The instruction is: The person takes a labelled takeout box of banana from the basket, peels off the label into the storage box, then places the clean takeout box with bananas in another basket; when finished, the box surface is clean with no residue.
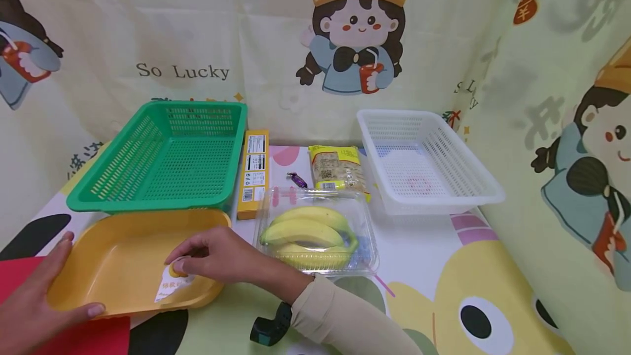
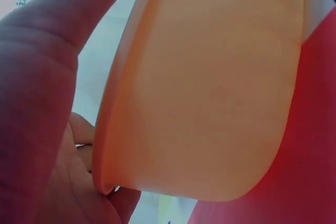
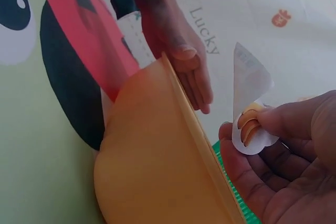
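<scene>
My right hand (image 1: 222, 256) pinches a small white packet (image 1: 168, 288) with an orange picture on it, between thumb and fingers. It holds the packet above the near right part of a yellow-orange plastic basin (image 1: 115, 251). In the right wrist view the packet (image 3: 252, 72) shows a pointed end sticking up. My left hand (image 1: 36, 303) lies along the basin's left end, its fingers straight and the thumb near the front rim. Seen from the left wrist, the basin's rim (image 2: 105, 150) runs by the palm and hides part of the fingers.
Behind the basin stands a green basket (image 1: 197, 166). To the right are a yellow box (image 1: 253, 177), a purple-wrapped candy (image 1: 297, 180), a yellow-topped bag (image 1: 335, 166) and a clear container (image 1: 367, 234) with bananas (image 1: 305, 232). A white basket (image 1: 424, 166) is at back right.
</scene>
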Tool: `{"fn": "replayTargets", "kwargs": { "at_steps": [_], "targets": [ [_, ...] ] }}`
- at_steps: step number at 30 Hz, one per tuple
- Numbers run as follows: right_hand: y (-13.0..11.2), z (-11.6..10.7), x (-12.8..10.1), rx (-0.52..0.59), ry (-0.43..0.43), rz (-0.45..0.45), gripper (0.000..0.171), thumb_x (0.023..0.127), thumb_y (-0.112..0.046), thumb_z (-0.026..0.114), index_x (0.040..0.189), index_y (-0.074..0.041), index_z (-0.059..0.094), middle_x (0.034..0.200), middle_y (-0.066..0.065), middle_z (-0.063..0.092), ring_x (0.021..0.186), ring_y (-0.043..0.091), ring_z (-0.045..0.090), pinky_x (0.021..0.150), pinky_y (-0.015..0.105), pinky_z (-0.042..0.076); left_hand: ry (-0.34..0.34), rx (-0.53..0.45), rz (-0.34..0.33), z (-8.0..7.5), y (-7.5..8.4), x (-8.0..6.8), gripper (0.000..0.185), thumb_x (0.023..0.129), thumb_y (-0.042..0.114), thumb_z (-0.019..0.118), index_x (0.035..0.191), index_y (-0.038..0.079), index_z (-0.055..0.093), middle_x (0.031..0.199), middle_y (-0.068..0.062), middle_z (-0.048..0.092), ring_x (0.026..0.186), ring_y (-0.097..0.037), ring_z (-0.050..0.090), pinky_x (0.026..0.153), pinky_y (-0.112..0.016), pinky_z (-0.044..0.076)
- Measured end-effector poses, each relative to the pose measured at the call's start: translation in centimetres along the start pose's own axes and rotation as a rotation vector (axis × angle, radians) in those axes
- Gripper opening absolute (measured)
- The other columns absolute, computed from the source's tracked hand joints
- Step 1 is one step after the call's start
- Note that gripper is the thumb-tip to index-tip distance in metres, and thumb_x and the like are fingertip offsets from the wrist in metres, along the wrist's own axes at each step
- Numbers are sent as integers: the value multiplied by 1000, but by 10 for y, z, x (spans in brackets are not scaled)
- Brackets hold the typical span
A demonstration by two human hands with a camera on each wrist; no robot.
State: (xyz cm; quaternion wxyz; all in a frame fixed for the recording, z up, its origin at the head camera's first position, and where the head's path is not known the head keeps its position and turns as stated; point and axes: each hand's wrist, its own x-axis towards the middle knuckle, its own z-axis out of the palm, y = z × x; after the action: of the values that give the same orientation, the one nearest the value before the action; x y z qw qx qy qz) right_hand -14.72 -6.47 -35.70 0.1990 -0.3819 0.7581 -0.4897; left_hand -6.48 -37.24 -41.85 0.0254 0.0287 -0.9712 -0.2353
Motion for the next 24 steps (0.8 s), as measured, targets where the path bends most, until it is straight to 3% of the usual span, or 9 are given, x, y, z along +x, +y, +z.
{"fn": "replayTargets", "kwargs": {
  "at_steps": [9, 14, 16, 24],
  "targets": [
    [-1, 10, 15, -71, 8, 32, 18, 95, -12, 64, 108, -16, 76, 78, -22, 63, 47, 4, 35, 45, 14, 30, 14, 5, 61, 0, 11, -4, 141, 64, 37, 90, 151, 0, -14, 155, -32, -9, 123, -61, 13, 67, -68, 46],
    [-2, 18, 27, -63, -38, 100, 18, 94, -13, 66, 108, -17, 77, 80, -20, 65, 61, -5, 50, 54, 12, 43, -45, 45, 38, 0, 14, -6, 144, 63, 45, 88, 148, -1, -18, 152, -35, -11, 121, -60, 10, 66, -66, 49],
    [-3, 20, 31, -84, -61, 122, 18, 94, -13, 66, 108, -18, 77, 82, -21, 65, 71, -8, 53, 59, 13, 47, -37, 56, 33, 2, 14, -7, 145, 62, 46, 88, 149, -2, -18, 152, -34, -11, 121, -60, 10, 66, -67, 49],
    [1, 25, 44, -190, -98, 173, 20, 94, -14, 67, 109, -21, 76, 87, -21, 67, 75, -9, 51, 63, 9, 44, -42, 81, 16, 4, 14, -5, 139, 68, 49, 84, 149, 1, -19, 153, -33, -12, 124, -61, 9, 72, -72, 41]
  ]
}}
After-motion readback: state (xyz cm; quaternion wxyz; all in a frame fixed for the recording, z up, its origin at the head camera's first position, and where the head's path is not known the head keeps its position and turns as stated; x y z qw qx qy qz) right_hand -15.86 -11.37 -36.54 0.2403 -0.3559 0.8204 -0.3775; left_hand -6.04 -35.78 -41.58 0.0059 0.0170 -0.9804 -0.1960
